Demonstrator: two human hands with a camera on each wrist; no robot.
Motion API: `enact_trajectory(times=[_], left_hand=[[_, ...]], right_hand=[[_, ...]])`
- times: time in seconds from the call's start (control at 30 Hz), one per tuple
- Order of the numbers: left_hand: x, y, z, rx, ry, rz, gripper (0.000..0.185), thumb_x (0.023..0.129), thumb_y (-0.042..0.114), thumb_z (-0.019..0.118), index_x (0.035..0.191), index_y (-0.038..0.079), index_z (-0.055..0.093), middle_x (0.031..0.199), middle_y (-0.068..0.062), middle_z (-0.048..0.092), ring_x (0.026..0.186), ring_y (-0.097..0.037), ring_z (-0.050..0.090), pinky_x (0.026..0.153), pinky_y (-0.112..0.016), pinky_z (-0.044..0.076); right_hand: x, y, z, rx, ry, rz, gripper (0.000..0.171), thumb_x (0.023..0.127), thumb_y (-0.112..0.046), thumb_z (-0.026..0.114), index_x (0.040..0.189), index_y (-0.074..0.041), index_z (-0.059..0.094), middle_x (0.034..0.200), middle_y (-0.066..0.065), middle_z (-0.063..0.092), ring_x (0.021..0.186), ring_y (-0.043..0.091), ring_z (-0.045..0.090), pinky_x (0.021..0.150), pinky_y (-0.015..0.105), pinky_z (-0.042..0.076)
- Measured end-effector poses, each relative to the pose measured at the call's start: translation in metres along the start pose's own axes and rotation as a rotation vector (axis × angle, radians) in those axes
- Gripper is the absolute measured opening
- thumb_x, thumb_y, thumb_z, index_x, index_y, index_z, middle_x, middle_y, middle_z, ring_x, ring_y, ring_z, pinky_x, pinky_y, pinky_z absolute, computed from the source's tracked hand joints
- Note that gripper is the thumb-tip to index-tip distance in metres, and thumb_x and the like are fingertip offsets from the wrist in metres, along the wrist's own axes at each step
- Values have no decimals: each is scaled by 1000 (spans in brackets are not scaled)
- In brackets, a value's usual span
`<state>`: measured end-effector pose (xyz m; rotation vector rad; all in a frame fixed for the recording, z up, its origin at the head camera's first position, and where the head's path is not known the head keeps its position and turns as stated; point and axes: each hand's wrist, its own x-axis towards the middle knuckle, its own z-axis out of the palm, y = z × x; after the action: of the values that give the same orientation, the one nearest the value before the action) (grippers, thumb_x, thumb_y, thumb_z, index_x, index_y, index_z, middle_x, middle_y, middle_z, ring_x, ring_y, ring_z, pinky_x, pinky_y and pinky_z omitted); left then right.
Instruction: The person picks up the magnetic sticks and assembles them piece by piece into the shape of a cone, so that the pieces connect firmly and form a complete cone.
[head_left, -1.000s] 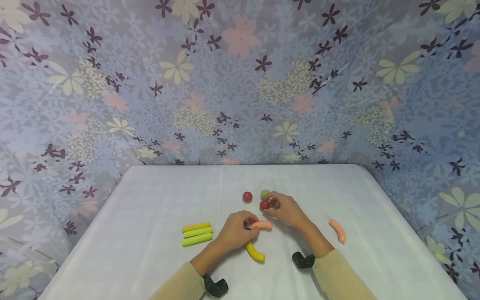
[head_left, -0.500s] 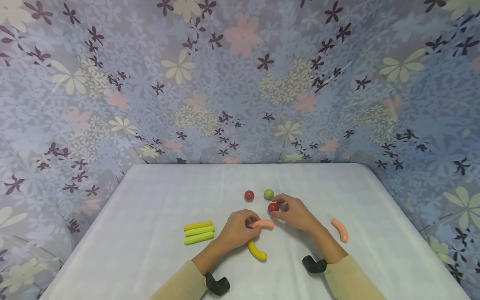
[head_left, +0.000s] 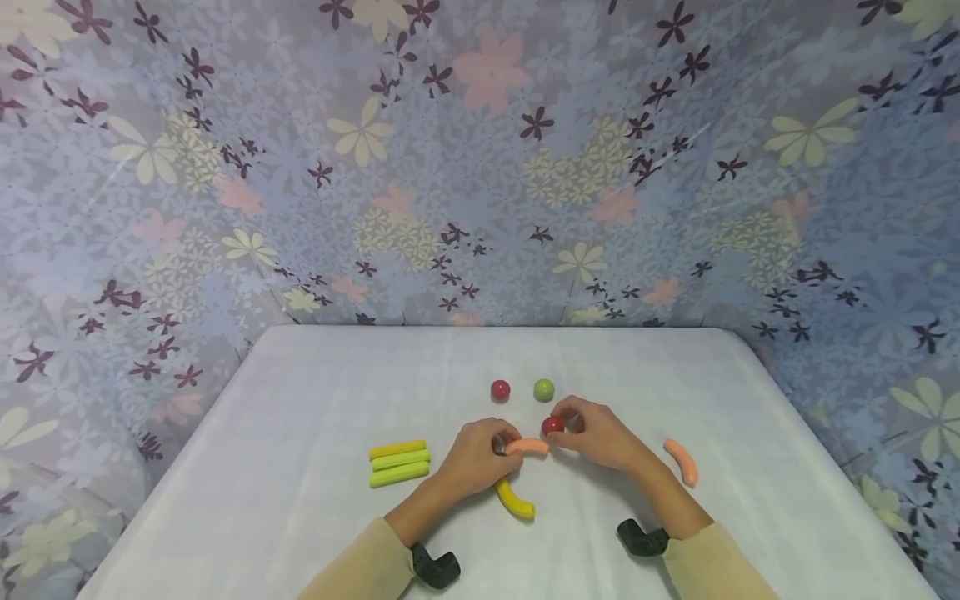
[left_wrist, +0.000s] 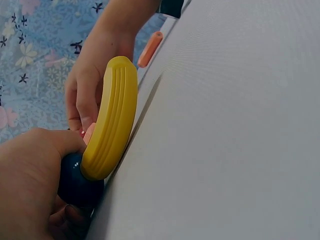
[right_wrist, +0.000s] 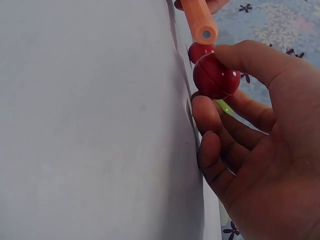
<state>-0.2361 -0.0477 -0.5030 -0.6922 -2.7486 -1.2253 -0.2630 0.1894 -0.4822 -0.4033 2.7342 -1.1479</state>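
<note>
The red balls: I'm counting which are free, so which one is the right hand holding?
The red ball nearer the person, pinched in the right hand beside the orange piece. The other red ball lies untouched beside the green ball.

The red ball (right_wrist: 216, 76) looks like glossy plastic, the yellow curved piece (left_wrist: 111, 119) matt and ribbed, the table (head_left: 315, 392) cloth-covered.

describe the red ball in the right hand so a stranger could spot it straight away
Start at the white table and find the two hands meeting near its middle. The right hand pinches a red ball at the end of an orange sausage piece. Unlike the loose red ball and green ball behind it, this one is held.
</note>
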Motion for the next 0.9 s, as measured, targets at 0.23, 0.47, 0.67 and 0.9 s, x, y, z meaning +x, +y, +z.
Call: enact_trajectory(times=[0.23, 0.47, 0.67, 0.9], left_hand=[[3, 1, 0, -31, -20, 3, 16, 80, 23, 72, 95, 23, 69, 78, 14, 58, 71, -7, 52, 60, -23, 47], [0, 0, -3, -8, -13, -14, 17, 81, 22, 71, 98, 21, 69, 81, 15, 58, 74, -7, 51, 63, -22, 48], [-1, 1, -2, -6, -16, -24, 16, 82, 23, 71, 98, 21, 69, 81, 15, 58, 75, -7, 52, 63, -22, 48], [-1, 1, -1, -12, 2, -14, 17, 81, 20, 71, 97, 21, 69, 80, 15, 57, 73, -7, 51, 62, -22, 47]], right_hand=[[-9, 2, -6, 19, -20, -23, 39, 82, -35, 76, 114, -19, 64, 99, -4, 63, 82, 15, 57, 67, 33, 49], [-15, 1, -9, -1, -56, -73, 34, 81, -33, 77, 111, -19, 67, 92, -6, 63, 79, 16, 56, 66, 32, 49], [-21, 1, -11, -1, -109, -130, 30, 78, -28, 80, 101, -19, 63, 83, -3, 59, 72, 18, 53, 59, 29, 47], [-22, 1, -10, 26, -146, -148, 33, 77, -33, 81, 99, -19, 61, 84, -2, 60, 69, 18, 53, 57, 28, 46]])
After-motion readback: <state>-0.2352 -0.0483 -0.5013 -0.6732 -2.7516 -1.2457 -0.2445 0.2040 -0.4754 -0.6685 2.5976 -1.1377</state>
